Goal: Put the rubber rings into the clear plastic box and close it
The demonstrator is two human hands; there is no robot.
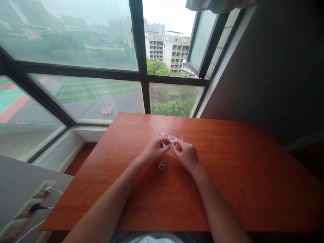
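Note:
Over the middle of the wooden table point(240, 168), my left hand point(156, 149) and my right hand point(187, 155) meet with their fingertips almost touching. Both are closed in a pinch around something tiny and pale, too small to name. Just below them lie two thin gold-coloured rings point(161, 166), one overlapping the other. Behind my fingers is a cluster of small shiny pieces point(164, 134), silvery with some red. Beside it, a clear, flat item point(180, 137), perhaps a plastic bag, is partly hidden by my right hand.
Large dark-framed windows point(143, 78) rise beyond the table's far edge, with one pane point(205, 40) swung outward. At the lower left, wall sockets point(27, 207) hold plugs with white cables. A dark wall point(273, 67) stands on the right.

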